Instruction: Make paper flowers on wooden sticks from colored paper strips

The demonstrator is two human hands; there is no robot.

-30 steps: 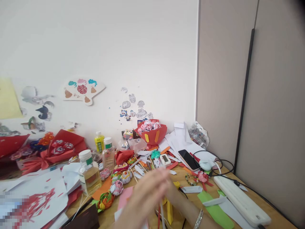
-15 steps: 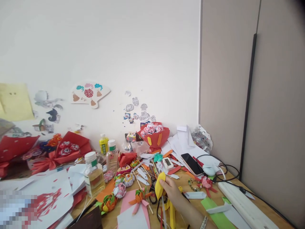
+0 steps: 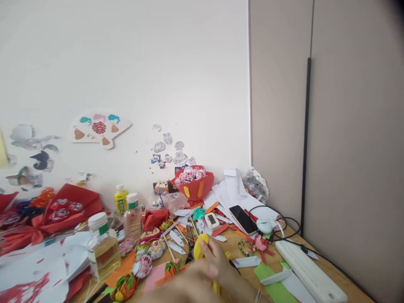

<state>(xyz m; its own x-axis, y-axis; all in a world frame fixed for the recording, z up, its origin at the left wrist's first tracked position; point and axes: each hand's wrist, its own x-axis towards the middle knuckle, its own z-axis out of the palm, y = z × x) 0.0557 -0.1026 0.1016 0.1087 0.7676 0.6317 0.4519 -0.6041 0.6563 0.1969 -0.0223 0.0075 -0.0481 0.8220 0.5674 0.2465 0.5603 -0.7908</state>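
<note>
My right hand (image 3: 217,261) is closed on a yellow folded paper piece (image 3: 200,246), which stands up between thumb and fingers. In front of it my left hand (image 3: 183,284) is smeared by motion, so its fingers cannot be made out. It covers part of my right hand and the table beneath. Just left of the hands lie an orange and green paper flower (image 3: 171,269) and a pink and white paper flower (image 3: 142,266). A white folded paper strip (image 3: 246,262) lies to the right of my right wrist.
Two capped bottles (image 3: 102,248) and a yellow-labelled bottle (image 3: 120,200) stand at left. A red paper bouquet (image 3: 197,188) is by the wall. A phone (image 3: 243,219), looping black cable (image 3: 296,225) and white power strip (image 3: 311,271) lie at right, with paper scraps around.
My left hand has come into view from below, moving up to my right hand. The right hand still holds the yellow paper. The camera view has turned slightly right.
</note>
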